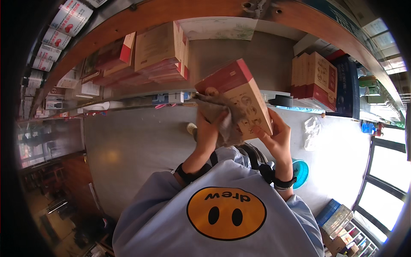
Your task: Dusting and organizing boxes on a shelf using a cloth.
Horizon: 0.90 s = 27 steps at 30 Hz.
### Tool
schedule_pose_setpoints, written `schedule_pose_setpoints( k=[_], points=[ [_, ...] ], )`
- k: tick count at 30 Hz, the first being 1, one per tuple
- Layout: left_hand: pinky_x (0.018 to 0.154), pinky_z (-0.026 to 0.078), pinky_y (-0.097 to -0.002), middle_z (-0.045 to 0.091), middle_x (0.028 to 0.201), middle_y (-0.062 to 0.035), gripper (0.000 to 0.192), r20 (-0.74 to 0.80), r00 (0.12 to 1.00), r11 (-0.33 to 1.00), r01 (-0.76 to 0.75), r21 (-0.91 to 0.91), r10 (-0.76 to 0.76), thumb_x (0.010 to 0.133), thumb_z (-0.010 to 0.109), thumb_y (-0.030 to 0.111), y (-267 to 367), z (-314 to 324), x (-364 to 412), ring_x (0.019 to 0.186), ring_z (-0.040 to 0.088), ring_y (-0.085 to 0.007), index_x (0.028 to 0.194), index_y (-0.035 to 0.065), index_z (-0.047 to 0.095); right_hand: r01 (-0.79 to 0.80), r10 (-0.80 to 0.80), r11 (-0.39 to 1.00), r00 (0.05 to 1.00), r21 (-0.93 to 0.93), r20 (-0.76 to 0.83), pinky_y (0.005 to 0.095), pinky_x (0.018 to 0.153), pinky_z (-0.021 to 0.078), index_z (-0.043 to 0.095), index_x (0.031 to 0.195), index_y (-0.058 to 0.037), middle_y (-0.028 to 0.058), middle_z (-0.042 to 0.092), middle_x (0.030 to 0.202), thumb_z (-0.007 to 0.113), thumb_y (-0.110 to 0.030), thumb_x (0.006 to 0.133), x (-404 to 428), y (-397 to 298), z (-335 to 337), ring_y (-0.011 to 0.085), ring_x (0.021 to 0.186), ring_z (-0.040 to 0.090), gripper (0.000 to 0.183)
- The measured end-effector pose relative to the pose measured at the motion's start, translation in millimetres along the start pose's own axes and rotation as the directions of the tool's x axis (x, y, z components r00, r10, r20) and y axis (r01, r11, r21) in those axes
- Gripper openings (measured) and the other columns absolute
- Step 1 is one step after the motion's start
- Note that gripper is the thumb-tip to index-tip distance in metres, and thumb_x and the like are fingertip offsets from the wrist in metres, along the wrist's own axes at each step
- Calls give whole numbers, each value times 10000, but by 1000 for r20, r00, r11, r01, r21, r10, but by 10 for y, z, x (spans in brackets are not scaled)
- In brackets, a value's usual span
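Observation:
A cardboard box [253,96] in tan and dark red, bearing print and small round pictures, is held tilted in front of the shelf. My right hand [274,135] grips its lower right corner, thumb across the printed face. Bunched in my left hand [210,125] is a grey cloth [229,120], which lies against the box's left side and covers part of its face. The cloth hides some of the left fingers.
Similar boxes stand on the shelf [273,61] in a left group [157,48] and a right group [318,77], beside dark blue boxes [345,86]. A black tape roll [281,101] sits below the shelf edge. On the floor are a turquoise basin [300,173] and a clear plastic bag [312,131].

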<state>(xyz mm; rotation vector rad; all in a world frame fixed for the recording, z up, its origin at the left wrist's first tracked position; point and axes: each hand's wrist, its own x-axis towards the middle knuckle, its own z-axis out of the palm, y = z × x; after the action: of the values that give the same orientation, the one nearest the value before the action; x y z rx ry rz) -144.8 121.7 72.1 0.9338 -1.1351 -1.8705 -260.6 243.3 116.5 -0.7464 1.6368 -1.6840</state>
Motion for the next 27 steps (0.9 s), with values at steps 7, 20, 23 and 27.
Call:
schedule_pose_setpoints(
  k=[7,20,23,27],
  points=[
    [751,463,-277,517,1029,-78,350,-20,997,966,68,-249,-75,810,564,120,81,-96,229,900,531,-144,1113,11,427,-60,64,994,997,-88,45,258,744,460,479,1097,109,121,597,934,698,-85,678,-95,-108,-91,136,863,559,511],
    [845,391,-301,475,1073,-81,342,404,880,801,-421,425,249,901,382,250,62,-345,288,962,483,-195,1145,16,433,-240,240,971,969,-18,55,241,719,422,520,1059,92,130,595,914,615,-141,667,-3,-314,-585,165,816,556,465],
    [858,389,-296,488,1094,-85,370,404,898,976,-212,54,172,886,402,271,107,-348,201,1000,482,-194,1166,30,421,-240,242,970,969,-30,59,246,732,410,542,1027,81,126,602,893,603,-188,652,-9,-314,-655,167,808,558,465],
    [868,403,-310,492,1120,-94,469,494,745,650,651,-393,-447,819,558,239,277,-173,255,1010,488,-180,1206,36,388,-253,258,966,962,-60,96,239,716,411,545,1025,73,102,598,880,583,-205,726,-1,-201,-683,144,798,549,410]
  ],
)
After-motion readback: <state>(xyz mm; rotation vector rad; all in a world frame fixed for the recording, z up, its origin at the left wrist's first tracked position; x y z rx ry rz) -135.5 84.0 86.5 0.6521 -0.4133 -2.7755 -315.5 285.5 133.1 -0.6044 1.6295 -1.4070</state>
